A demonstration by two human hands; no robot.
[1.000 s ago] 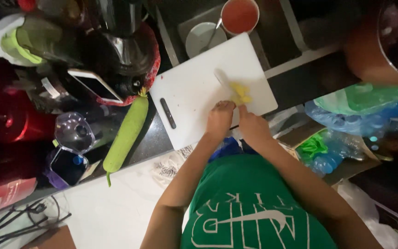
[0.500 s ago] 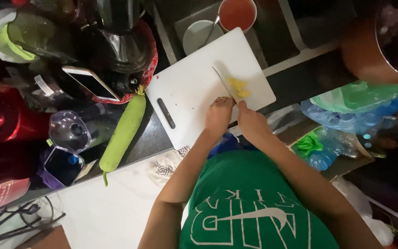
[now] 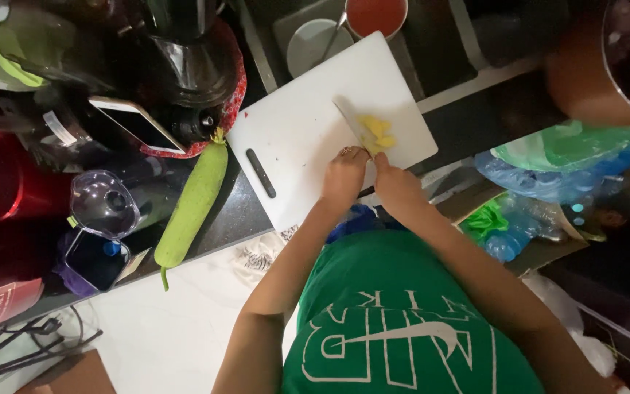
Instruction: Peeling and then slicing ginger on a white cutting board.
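Observation:
A white cutting board [image 3: 297,135] lies on the dark counter. Small yellow food pieces [image 3: 378,132] sit near its right edge. My left hand [image 3: 344,177] is closed at the board's near edge, and a knife [image 3: 349,121] with a pale blade sticks out of it, angled away over the board beside the yellow pieces. My right hand [image 3: 395,186] is right next to it, fingertips pressed on the near side of the yellow pieces. My green shirt [image 3: 402,321] fills the bottom of the view.
A long pale green gourd [image 3: 192,204] lies left of the board. A phone [image 3: 136,124] rests by a dark appliance [image 3: 184,51]. A white bowl [image 3: 315,44] and a cup of red liquid [image 3: 375,14] stand behind the board. Plastic bags [image 3: 563,160] sit at the right.
Both hands stay at the board's near edge by the yellow pieces. The knife blade has shifted only slightly over them.

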